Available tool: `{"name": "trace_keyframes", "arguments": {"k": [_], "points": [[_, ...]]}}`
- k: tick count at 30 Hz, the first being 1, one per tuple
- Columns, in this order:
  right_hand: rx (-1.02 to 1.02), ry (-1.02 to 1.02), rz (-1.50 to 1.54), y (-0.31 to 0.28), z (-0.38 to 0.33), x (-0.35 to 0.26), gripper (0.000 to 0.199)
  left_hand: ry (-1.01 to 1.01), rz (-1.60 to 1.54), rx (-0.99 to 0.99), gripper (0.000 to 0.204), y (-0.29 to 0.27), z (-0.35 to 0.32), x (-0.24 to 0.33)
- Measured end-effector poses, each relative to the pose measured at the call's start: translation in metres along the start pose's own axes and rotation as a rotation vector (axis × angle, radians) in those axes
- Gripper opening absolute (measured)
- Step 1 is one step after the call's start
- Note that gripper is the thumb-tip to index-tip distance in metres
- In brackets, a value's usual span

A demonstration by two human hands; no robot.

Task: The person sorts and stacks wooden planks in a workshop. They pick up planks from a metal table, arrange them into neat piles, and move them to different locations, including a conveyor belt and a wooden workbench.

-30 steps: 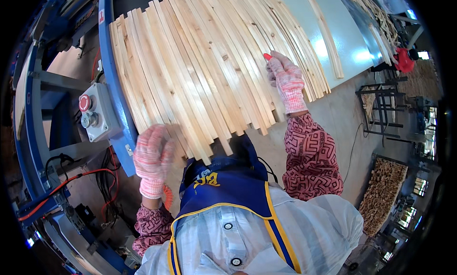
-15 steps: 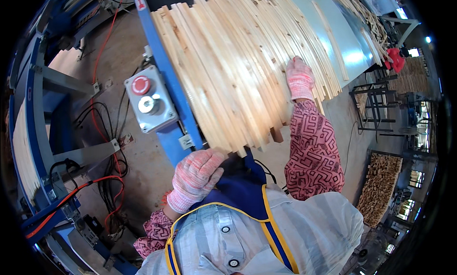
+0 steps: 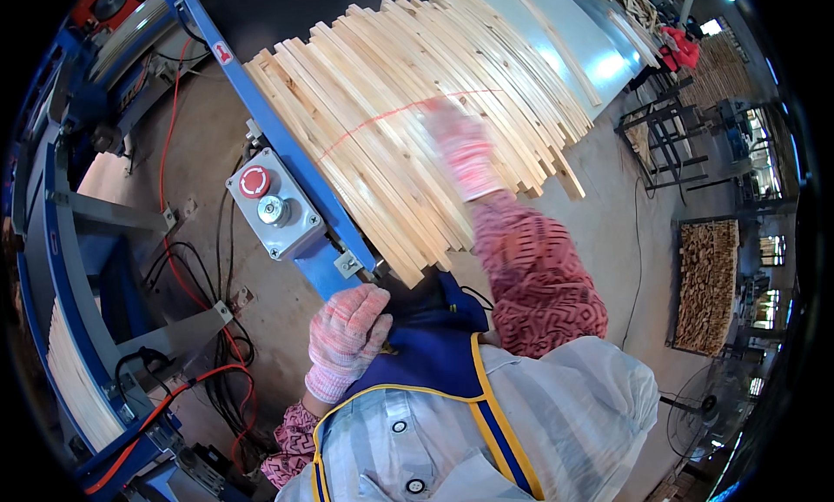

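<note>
**Red line (image 3: 382, 118) crosses a bed of wooden strips (image 3: 373, 146)**

Nearest me are the blue apron (image 3: 426, 363), smooth with yellow piping, and the left hand (image 3: 347, 332) in its pink-and-white knit glove. Its fingers are curled; the palm is hidden, so I cannot tell whether it grips anything. Just ahead stands the grey control box (image 3: 291, 215) with its round red button, beside the painted blue rail (image 3: 280, 146).

The strips lie side by side along that rail, pale, knotty, straight-edged, their ends ragged. Over them I see the right hand (image 3: 463, 150), too blurred for me to tell its opening or any hold. I judge the step in hand to be right-hand work along the line; the next contact calls for light pressure, since the strips look unfastened.

Beyond, one separate strip (image 3: 556, 46) lies on a glossy pale tabletop (image 3: 608, 63).
</note>
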State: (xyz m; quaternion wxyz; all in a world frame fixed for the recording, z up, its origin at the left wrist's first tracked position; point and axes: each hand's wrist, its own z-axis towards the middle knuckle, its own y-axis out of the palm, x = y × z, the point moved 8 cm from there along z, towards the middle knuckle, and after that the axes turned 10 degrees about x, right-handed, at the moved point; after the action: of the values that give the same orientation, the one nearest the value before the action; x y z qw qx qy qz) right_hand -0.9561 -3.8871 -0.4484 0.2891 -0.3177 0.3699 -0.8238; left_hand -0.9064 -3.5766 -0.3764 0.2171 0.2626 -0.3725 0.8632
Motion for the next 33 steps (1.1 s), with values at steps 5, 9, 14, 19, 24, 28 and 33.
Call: {"name": "trace_keyframes", "arguments": {"k": [5, 9, 14, 19, 24, 28, 33], "points": [[0.015, 0.999, 0.571, 0.052, -0.069, 0.197, 0.043, 0.021, -0.022, -0.049, 0.038, 0.011, -0.001, -0.006], [-0.110, 0.915, 0.355, 0.041, -0.051, 0.189, 0.049, 0.035, 0.002, -0.006, 0.040, 0.012, 0.003, -0.001], [-0.324, 0.767, 0.173, 0.025, -0.026, 0.160, 0.044, 0.016, 0.008, 0.025, 0.040, 0.011, 0.000, 0.002], [-0.157, 0.146, 0.132, -0.011, -0.001, 0.010, 0.026, -0.039, -0.007, -0.025, 0.040, 0.017, -0.003, 0.001], [-0.083, -0.239, 0.827, -0.054, -0.006, -0.127, 0.022, -0.032, -0.031, -0.035, 0.040, 0.016, -0.006, 0.009], [-0.504, 0.448, 1.632, -0.100, -0.029, -0.083, 0.035, -0.120, 0.071, 0.216, 0.046, -0.004, -0.020, -0.006], [-0.951, 0.205, 1.872, -0.160, -0.071, -0.148, 0.032, -0.182, 0.147, 0.235, 0.041, -0.032, -0.018, -0.006]]}}
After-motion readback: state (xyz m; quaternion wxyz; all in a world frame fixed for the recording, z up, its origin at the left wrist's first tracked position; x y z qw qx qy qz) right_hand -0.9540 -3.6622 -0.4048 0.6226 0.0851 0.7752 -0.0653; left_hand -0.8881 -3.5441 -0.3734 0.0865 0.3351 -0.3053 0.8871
